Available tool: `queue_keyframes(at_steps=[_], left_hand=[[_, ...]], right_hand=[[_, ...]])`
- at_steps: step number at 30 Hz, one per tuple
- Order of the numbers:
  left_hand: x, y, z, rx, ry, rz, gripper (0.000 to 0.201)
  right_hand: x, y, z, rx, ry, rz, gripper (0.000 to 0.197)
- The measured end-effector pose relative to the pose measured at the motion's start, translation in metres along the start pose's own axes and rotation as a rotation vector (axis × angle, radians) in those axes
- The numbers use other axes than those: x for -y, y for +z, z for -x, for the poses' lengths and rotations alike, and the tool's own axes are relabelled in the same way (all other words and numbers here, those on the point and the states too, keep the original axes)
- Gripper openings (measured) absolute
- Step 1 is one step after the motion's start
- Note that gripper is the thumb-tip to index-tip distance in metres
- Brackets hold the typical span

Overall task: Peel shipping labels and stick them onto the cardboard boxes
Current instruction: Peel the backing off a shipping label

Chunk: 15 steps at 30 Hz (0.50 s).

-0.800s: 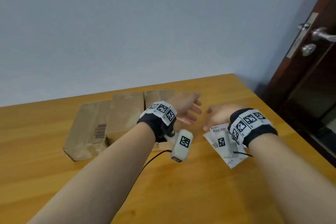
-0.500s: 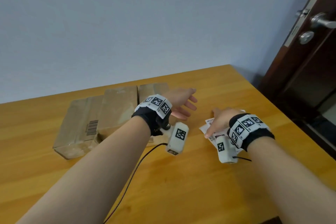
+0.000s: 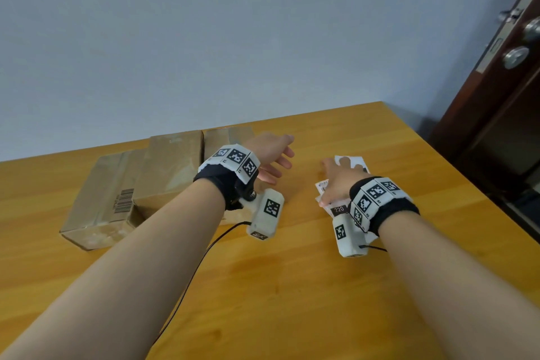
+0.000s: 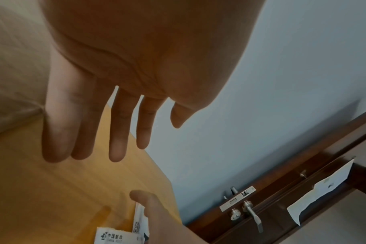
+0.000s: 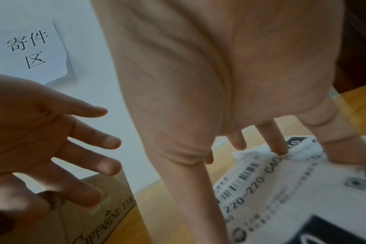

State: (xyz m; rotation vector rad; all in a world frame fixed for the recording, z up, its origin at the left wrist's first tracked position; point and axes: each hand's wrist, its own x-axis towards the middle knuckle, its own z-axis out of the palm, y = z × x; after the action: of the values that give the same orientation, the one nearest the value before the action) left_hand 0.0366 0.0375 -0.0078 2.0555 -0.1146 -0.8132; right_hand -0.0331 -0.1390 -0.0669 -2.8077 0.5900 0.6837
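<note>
Shipping labels [image 3: 349, 167] lie in a loose pile on the tabletop [image 3: 292, 286], none peeled. Cardboard boxes [image 3: 172, 167] show no new label. My right hand [image 3: 339, 181] presses straight fingers on the pile; my left hand [image 3: 271, 158] hovers slack beside the boxes, holding nothing.

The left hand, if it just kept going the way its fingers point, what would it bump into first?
Probably nothing soon. The left hand hangs open, fingers pointing right and away, over bare table. The labels under the right hand lie nearer and to the side. Past the table edge comes the wall, though depth is unclear.
</note>
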Motion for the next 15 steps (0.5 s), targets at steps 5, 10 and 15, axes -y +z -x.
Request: queue_keyframes(at_steps=[5,10,15], left_hand=[[0.005,-0.016,0.000,-0.032,-0.026,-0.040,0.048],[0.003,-0.023,0.006,-0.003,-0.030,-0.047,0.046],[0.002,-0.026,0.011,0.002,0.018,-0.012,0.040]], right_hand=[[0.016,-0.001,-0.005,-0.075,-0.072,-0.154,0.100],[0.024,-0.012,-0.006,-0.131,-0.100,-0.220,0.095],[0.030,-0.031,0.002,-0.204,-0.139,-0.366,0.084]])
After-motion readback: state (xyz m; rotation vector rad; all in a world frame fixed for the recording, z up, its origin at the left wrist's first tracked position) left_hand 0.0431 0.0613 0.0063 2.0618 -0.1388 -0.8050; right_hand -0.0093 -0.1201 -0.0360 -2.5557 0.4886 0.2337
